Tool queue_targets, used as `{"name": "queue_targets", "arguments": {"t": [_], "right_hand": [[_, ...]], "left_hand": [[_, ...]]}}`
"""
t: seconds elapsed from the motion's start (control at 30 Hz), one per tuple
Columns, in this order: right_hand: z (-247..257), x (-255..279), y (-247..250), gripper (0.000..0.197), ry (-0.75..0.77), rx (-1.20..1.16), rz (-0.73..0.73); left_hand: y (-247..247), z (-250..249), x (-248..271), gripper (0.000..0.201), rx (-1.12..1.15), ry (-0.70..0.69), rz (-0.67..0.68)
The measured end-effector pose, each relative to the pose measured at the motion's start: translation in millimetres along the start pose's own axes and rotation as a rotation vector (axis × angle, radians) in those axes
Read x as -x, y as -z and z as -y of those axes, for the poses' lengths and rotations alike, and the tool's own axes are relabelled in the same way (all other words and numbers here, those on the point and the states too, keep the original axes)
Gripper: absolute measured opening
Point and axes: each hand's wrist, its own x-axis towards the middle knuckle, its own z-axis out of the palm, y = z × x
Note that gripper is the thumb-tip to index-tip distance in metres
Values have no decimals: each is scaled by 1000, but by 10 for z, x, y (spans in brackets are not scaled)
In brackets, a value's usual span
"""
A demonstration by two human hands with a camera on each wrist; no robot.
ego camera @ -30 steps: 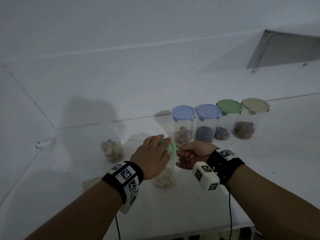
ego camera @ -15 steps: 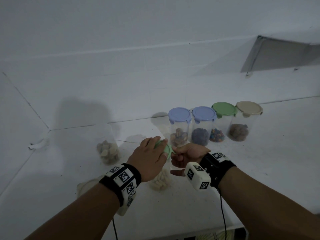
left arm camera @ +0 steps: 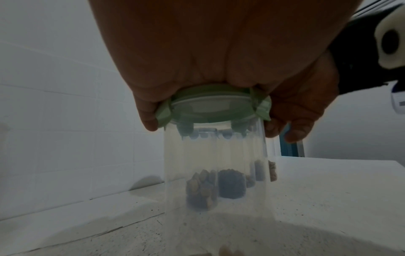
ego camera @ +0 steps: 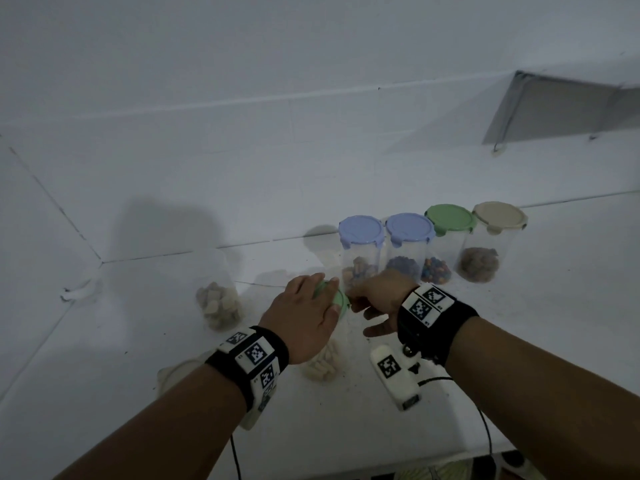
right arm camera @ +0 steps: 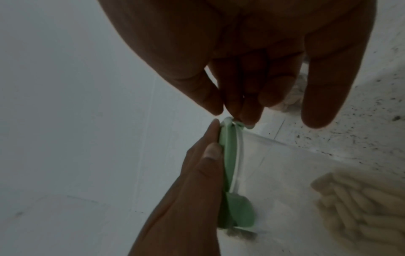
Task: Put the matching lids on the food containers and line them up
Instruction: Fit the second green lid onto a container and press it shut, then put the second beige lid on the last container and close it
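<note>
A clear container (ego camera: pixel 323 367) of pale stick-shaped pieces stands on the white counter with a green lid (ego camera: pixel 338 300) on top. My left hand (ego camera: pixel 304 315) lies flat over the lid and presses it down; the left wrist view shows the palm (left arm camera: pixel 197 52) covering the lid (left arm camera: pixel 210 107). My right hand (ego camera: pixel 375 299) is at the lid's right edge. In the right wrist view its fingertips (right arm camera: pixel 245 114) pinch a green clip tab (right arm camera: pixel 235 124) at the rim, while another clip (right arm camera: pixel 238 213) hangs down the container wall (right arm camera: pixel 285 173).
Against the back wall stand two blue-lidded jars (ego camera: pixel 362 233) (ego camera: pixel 408 230), a green-lidded one (ego camera: pixel 448 220) and a beige-lidded one (ego camera: pixel 498 216) in a row. An uncovered jar of pale chunks (ego camera: pixel 218 303) stands left. A beige lid (ego camera: pixel 173 372) lies near my left wrist.
My right hand has rolled so its wrist markers face up, and its fingers have closed in on the lid's edge clip. My left hand stays pressed on the lid.
</note>
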Motion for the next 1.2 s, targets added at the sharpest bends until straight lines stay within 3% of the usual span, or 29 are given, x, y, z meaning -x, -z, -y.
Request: {"name": "queue_targets", "arguments": {"t": [0.13,0.43,0.6,0.67,0.73,0.83,0.97,1.07,1.13,1.2], "right_hand": [[50,8,-57,28,11,71,-3],[42,-143,-94,9,-48,11,60],[-5,-132,-57,17,-17,-2,56],[-45,-131,-61,21,1,-54,56],[-91,-150,-45,29,3,-124,88],[-120,-189,18,30,26,-160,39],[-25,-348,165,22,165,71,-215],[150,-433,225,32,421,468,-397],[301,-490,237,20,558,651,-517],[440,-621,272,33,576,843,-541]], "left_hand": [[4,-12,18,80,-7,-1,-19],[-2,1,16,80,8,4,-39],[38,32,37,71,196,26,-40],[84,80,105,91,419,105,-27],[62,143,189,114,427,162,-35],[-87,216,205,109,452,201,-64],[-77,331,-158,106,560,286,-170],[11,477,-600,108,548,355,-239],[36,554,-881,109,534,396,-263],[21,597,-1100,109,528,416,-270]]}}
